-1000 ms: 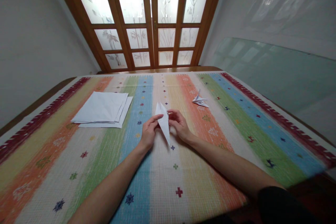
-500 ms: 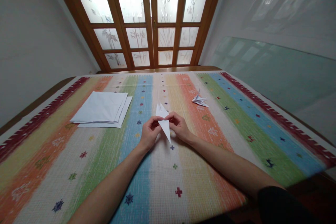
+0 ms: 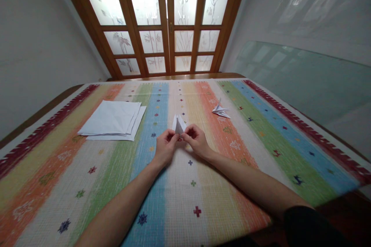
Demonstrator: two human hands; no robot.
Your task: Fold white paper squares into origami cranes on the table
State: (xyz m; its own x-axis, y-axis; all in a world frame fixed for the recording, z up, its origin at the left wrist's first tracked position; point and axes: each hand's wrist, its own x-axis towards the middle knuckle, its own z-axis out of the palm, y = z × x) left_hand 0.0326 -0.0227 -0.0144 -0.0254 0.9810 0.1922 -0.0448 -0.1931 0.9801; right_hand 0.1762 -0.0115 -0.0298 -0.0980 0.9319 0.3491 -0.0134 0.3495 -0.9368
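A small piece of folded white paper (image 3: 179,124) is held over the middle of the tablecloth, its narrow points facing away from me. My left hand (image 3: 166,144) pinches its near left side between thumb and fingers. Opposite it, my right hand (image 3: 196,139) pinches the near right side, the thumbs almost meeting. The paper's near end is partly hidden by my fingertips. To the right and farther off lies a folded paper crane (image 3: 220,111), apart from both hands.
A stack of white paper sheets (image 3: 111,119) lies at the left. The striped tablecloth (image 3: 179,200) covers the table. Beyond the table's far edge are wooden doors with glass panes (image 3: 168,27), and a glass sheet (image 3: 304,73) leans on the right wall.
The lower pointed flap that hung toward me has been folded up, so the paper looks shorter with a shaded face showing. Both thumbs have come to its near edge.
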